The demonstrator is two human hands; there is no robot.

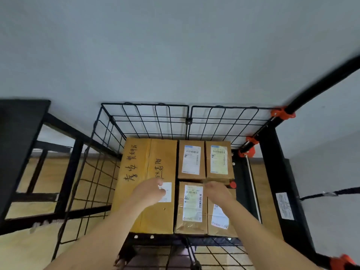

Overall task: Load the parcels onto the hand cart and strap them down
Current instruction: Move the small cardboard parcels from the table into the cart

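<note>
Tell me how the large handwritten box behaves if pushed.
The large handwritten box probably stays stiff: its top looks flat, uncrushed. With that broad footprint it should slide, not tip. The small parcels alongside likely block rightward pushes.

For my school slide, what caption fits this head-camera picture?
Left hand and right hand reach over brown cardboard parcels inside a black wire-mesh hand cart.

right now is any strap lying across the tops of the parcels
No, the big handwritten box and the four small labelled parcels show bare tops, and a black strap hangs outside the cart on the right.
</note>
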